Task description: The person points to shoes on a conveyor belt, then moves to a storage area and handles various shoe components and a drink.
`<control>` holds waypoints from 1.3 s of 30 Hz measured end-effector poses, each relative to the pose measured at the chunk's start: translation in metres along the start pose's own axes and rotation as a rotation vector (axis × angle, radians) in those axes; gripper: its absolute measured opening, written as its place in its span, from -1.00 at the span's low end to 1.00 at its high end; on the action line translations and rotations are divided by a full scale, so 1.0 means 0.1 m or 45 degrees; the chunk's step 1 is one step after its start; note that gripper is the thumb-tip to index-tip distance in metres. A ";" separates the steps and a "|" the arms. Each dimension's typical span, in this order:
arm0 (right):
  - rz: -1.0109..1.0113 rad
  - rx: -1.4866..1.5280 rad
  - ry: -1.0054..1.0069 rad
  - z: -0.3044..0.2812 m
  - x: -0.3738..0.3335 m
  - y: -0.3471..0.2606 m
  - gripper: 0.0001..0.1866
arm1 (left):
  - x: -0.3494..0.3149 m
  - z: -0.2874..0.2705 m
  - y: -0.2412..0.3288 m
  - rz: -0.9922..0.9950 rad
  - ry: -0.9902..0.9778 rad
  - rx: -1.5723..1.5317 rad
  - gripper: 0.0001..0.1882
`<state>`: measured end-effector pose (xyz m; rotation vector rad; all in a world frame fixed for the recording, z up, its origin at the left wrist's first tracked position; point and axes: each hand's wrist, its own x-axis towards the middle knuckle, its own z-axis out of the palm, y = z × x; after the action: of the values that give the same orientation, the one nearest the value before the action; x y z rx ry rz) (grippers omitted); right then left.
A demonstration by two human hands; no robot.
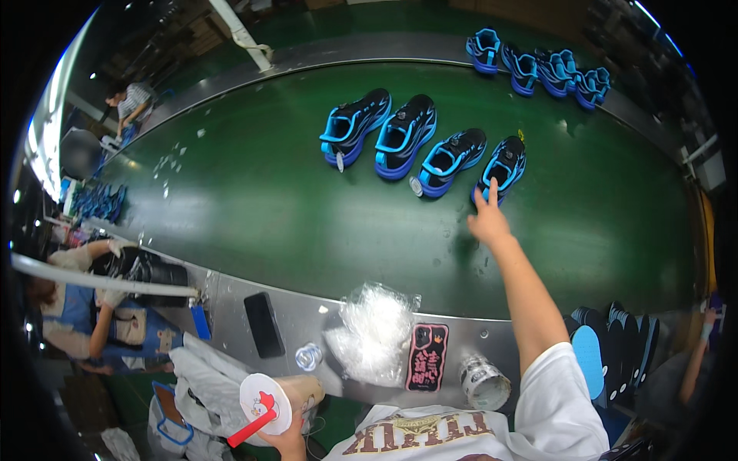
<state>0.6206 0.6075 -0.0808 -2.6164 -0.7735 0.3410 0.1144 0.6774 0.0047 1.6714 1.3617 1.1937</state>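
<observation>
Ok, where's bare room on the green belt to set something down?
Widest: green belt between the four nearer shoes and the metal ledge, left of the right hand. Also right of that hand. Crowded: ledge middle, with phone and clear plastic.

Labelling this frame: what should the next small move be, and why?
Probably close the right hand on the heel of the rightmost sneaker in the row of four: its extended fingers are at that heel, no closed grip shows, and the left hand is occupied holding the drink cup.
</observation>
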 end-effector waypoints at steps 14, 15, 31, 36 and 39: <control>-0.180 -0.163 0.239 -0.01 -0.23 -0.39 -0.31 | 1.10 0.72 0.38 0.218 -0.202 -0.138 -0.35; -0.261 -0.104 0.289 -0.02 -0.19 -0.47 -0.29 | 1.13 0.73 0.38 0.217 -0.213 -0.117 -0.36; -0.379 0.173 -0.081 0.46 0.70 -1.61 -0.21 | 1.29 0.77 -0.07 -0.068 -0.014 -0.095 -0.25; -0.457 0.031 0.099 0.72 0.57 -1.58 -0.18 | 1.31 0.79 0.01 -0.224 0.088 -0.216 0.08; -0.512 -0.096 0.169 0.70 0.59 -1.61 -0.21 | 1.33 0.73 -0.11 -0.225 0.080 -0.162 0.09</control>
<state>0.5704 0.7861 -0.0807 -2.4407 -1.2521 0.0234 0.1835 0.8127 -0.0003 1.4057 1.4095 1.2117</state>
